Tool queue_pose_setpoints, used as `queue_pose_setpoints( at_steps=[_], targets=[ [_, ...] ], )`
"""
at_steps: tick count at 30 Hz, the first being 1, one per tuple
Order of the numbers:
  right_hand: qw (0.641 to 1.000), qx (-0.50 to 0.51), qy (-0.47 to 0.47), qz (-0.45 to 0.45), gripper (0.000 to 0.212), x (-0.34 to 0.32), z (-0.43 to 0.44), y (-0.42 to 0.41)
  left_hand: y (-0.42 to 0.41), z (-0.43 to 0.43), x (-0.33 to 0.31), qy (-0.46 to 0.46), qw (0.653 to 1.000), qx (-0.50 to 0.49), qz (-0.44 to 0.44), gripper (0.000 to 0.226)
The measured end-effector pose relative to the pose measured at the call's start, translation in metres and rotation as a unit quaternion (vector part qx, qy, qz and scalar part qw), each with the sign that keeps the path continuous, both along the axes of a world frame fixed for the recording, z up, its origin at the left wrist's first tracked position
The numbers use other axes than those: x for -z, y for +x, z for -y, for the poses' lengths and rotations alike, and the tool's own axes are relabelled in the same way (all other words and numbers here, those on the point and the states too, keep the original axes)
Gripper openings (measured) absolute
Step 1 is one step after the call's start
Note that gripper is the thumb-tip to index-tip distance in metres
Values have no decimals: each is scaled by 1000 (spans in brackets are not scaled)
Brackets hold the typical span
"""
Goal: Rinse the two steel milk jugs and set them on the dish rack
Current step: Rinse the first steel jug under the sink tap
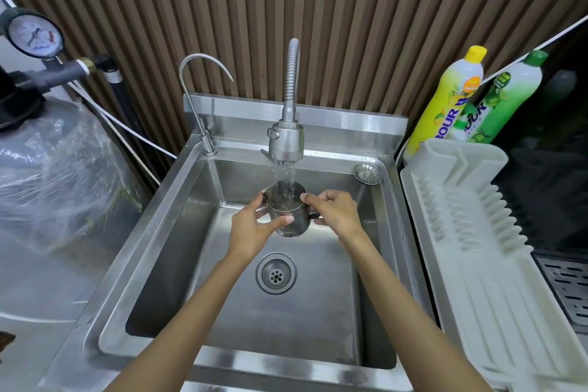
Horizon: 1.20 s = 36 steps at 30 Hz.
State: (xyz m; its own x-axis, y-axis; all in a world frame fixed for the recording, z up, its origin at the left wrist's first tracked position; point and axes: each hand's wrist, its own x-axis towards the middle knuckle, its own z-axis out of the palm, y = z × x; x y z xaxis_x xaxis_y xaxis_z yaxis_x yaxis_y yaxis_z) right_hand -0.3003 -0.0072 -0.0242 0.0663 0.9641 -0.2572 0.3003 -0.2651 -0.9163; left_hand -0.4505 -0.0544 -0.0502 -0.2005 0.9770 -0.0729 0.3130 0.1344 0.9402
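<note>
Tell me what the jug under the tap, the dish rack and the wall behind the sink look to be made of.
Jug: steel by its look, polished, mirroring the fingers around it.
Dish rack: moulded plastic most likely, off-white and matt, its ribs one piece with the tray.
Wall: brown ribbed slats; wood or a wood-look composite, which one cannot be told.

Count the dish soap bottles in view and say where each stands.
2. The yellow bottle and the green bottle lean side by side behind the dish rack, right of the sink. Others may be hidden.
</note>
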Motion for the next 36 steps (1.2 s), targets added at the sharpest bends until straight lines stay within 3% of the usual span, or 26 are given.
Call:
queue_pose_setpoints(
  at_steps=[6, 17, 25, 29, 32, 36],
  targets=[
    [999, -29, -2, -31, 30, -1, 2, 2, 1, -1, 1, 19, 1000, -21, -13, 67],
    [994, -105, -19, -6, 35, 0, -6, 5, -5, -3, -2, 30, 999, -18, -36, 72],
    [997, -68, -19, -22, 35, -2, -12, -3, -8, -6, -11, 14, 999, -1, -30, 64],
    [997, -50, 19, 58, 40, -8, -20, -11, -22, -12, -22, -113, 988, 40, 100, 40],
    [989, -71, 48, 116, 43, -12, -23, -16, -34, -22, -22, -198, 947, 19, 252, 55],
    [977, -103, 103, 153, 38, -17, -23, -20, -42, -30, -17, -230, 930, 16, 285, 67]
  ],
)
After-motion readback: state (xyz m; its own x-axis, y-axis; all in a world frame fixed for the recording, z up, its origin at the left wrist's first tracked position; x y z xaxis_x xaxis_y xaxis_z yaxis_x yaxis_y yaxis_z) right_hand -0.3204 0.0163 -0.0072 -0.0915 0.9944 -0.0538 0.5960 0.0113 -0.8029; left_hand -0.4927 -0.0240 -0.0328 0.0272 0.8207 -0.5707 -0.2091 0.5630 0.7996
